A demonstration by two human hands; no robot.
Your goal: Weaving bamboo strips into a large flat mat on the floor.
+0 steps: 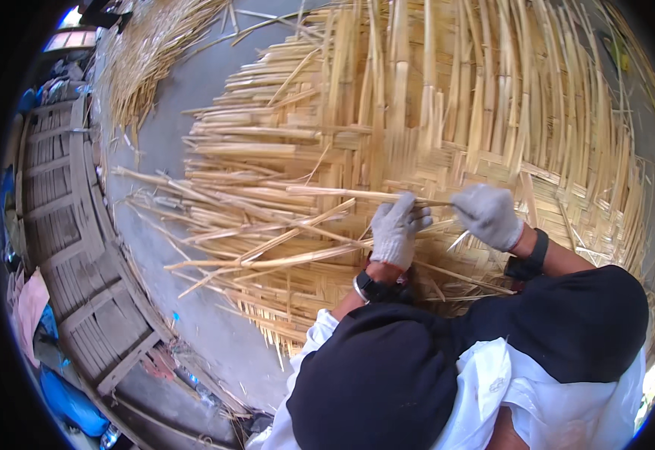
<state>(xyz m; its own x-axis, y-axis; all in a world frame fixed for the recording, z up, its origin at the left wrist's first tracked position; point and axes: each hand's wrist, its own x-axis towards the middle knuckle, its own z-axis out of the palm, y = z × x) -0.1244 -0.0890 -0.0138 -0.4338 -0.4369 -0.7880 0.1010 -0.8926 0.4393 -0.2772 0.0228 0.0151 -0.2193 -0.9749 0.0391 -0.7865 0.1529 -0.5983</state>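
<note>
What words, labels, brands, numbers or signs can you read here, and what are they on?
No text can be read in this picture.
White cloth: a small faint mark, too blurred to read.
Left wristband and right wristband: no legible lettering.
Reeds: no writing visible.

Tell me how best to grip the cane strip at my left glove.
I'd pinch the cane strip just left of your left hand, coming from above: it's long and thin, runs nearly crosswise, and its upper side is uncovered there.
</note>
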